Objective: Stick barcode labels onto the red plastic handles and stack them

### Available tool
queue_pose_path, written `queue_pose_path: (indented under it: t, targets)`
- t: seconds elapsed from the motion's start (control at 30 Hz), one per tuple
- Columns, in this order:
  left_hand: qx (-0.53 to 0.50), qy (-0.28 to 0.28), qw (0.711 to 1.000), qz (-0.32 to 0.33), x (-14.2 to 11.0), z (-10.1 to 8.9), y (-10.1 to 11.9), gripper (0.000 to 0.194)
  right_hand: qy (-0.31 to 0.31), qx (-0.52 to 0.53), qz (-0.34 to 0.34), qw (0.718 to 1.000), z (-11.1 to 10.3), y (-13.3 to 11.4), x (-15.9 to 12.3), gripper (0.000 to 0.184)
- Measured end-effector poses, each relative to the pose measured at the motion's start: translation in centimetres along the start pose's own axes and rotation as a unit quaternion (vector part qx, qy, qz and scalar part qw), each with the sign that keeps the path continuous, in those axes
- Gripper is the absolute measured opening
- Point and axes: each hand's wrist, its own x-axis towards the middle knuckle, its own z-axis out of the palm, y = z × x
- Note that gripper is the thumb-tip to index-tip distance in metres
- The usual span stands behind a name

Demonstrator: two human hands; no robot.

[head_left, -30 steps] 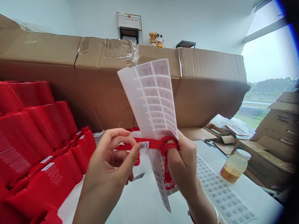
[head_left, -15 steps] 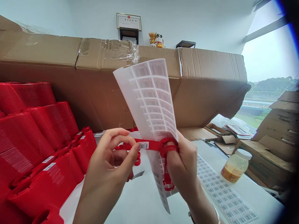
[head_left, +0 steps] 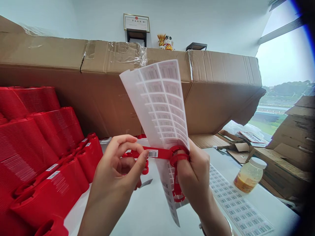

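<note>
My left hand is closed in a pinch at the left part of a flat red plastic piece. A small white barcode label lies on that piece, beside my thumb tip. My right hand is wrapped round the ringed end of the red piece and also grips a curved sheet of barcode labels, which stands up above it. Another red ringed piece hangs below my right hand. More red plastic shows behind my left fingers, partly hidden.
Stacks of red plastic pieces rise at the left, some with labels. A second label sheet lies on the white table at the right, beside a jar with a white lid. Large cardboard stands behind; boxes lie right.
Both hands keep their grips. The label sheet's top has tilted slightly to the right; otherwise the view has shifted only a little.
</note>
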Motion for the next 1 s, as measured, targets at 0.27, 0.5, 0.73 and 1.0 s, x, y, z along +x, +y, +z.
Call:
queue_pose_path:
  t: [0.27, 0.5, 0.73, 1.0]
  targets:
    - [-0.006, -0.015, 1.0, -0.001, 0.2, -0.1, 0.1, 0.029, -0.001, 0.007, 0.002, 1.0, 0.1, -0.1, 0.0, 0.024]
    - [0.004, -0.006, 1.0, -0.008, 0.0, -0.3, 0.2, 0.03, -0.004, 0.004, -0.004, 1.0, 0.0, 0.0, 0.0, 0.024]
    - [0.016, 0.0, 1.0, -0.012, 0.1, 0.2, 0.0, 0.034, -0.004, 0.009, -0.004, 1.0, -0.1, -0.2, -0.1, 0.024]
    - [0.256, 0.128, 0.958, 0.031, 0.9, 0.4, -1.1, 0.051, -0.015, -0.006, 0.006, 1.0, 0.1, 0.5, 0.2, 0.023]
